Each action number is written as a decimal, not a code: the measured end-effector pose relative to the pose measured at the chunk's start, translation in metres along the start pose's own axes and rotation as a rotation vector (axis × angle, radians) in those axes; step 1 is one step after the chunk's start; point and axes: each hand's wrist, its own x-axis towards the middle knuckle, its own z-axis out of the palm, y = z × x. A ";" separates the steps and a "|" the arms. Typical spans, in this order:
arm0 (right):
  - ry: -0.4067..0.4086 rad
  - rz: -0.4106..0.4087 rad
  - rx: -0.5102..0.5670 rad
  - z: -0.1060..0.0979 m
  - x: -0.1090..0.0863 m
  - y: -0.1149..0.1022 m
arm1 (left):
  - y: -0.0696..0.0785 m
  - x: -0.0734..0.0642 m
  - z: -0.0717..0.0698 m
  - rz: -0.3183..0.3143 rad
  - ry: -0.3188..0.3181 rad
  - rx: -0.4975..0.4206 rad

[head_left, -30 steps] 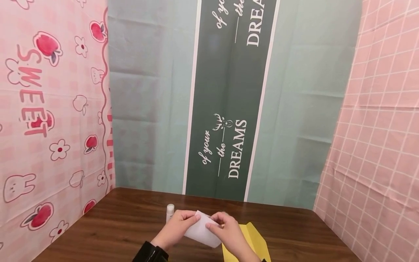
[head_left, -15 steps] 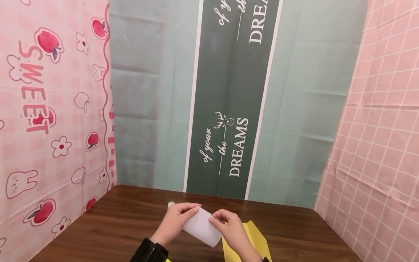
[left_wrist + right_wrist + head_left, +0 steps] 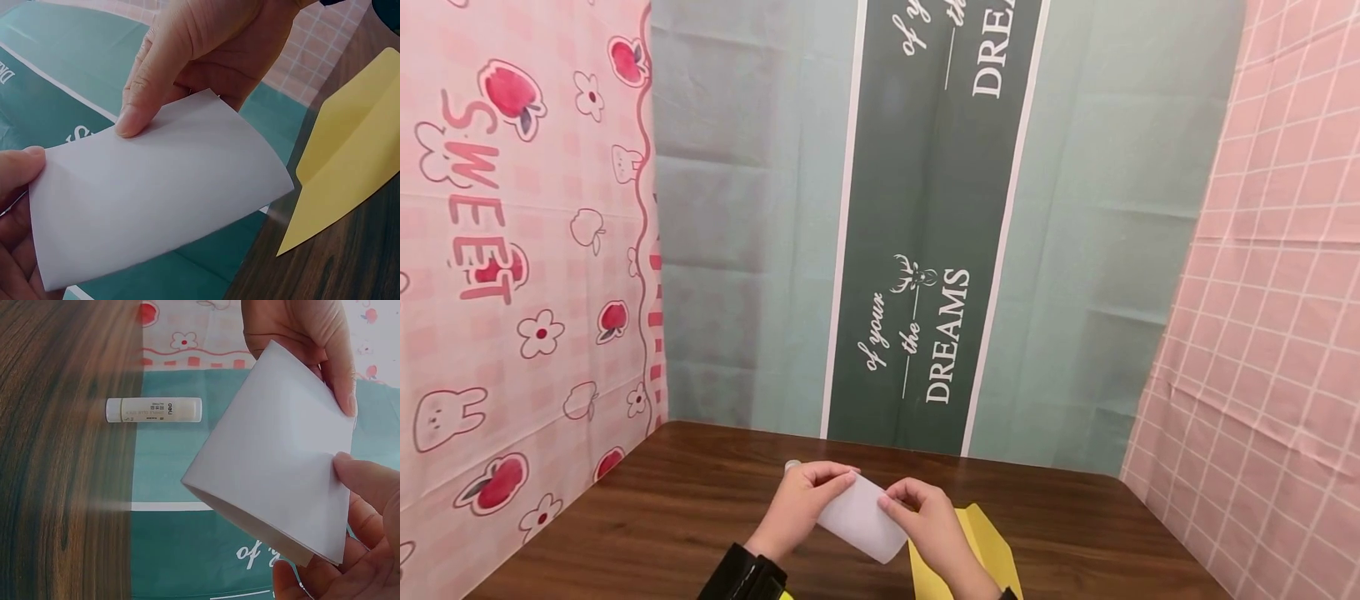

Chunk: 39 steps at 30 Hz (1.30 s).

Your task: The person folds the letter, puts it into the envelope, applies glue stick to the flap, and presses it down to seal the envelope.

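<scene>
A folded piece of white paper (image 3: 861,521) is held up between both hands over the table. My left hand (image 3: 797,504) pinches its upper left corner, thumb on the near face. Along the top edge, my right hand (image 3: 928,521) pinches it between thumb and fingers. In the right wrist view the paper's layers (image 3: 262,528) part slightly at the lower edge, the right hand's fingers behind them. A white glue stick (image 3: 153,409) stands beyond the left hand, mostly hidden by it in the head view. A yellow folded paper (image 3: 350,150) lies beside the right forearm.
The dark wooden table (image 3: 700,500) ends at a green curtain (image 3: 1075,333) behind. Pink printed cloth (image 3: 550,250) hangs on the left, and pink checked cloth (image 3: 1270,333) on the right. A bit of bright yellow (image 3: 786,595) shows beside the left sleeve.
The right hand's thumb and fingers have shifted up to the paper's top edge, baring more of its face. The left hand now covers most of the glue stick. Little moves in the last half second.
</scene>
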 end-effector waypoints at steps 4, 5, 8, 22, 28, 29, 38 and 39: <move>0.022 0.017 0.022 -0.001 0.000 0.002 | 0.001 0.000 0.000 0.010 0.037 0.011; 0.025 0.024 0.029 -0.001 0.000 0.002 | 0.001 0.000 -0.001 0.011 0.049 0.013; 0.025 0.046 0.039 -0.002 -0.001 0.003 | 0.002 0.000 -0.002 0.021 0.088 0.012; 0.009 0.014 0.010 -0.006 0.000 0.008 | 0.001 0.002 -0.003 0.003 0.161 -0.015; -0.001 -0.036 -0.103 -0.010 0.001 0.012 | -0.001 0.001 -0.010 0.002 0.113 0.045; -0.005 -0.061 -0.147 -0.011 0.001 0.013 | -0.002 0.000 -0.013 0.022 0.086 0.099; -0.220 -0.413 -0.775 -0.005 -0.013 0.036 | -0.031 -0.024 -0.029 0.462 -0.292 0.910; -0.262 -0.467 -0.826 -0.002 -0.014 0.039 | -0.036 -0.025 -0.028 0.562 -0.301 1.009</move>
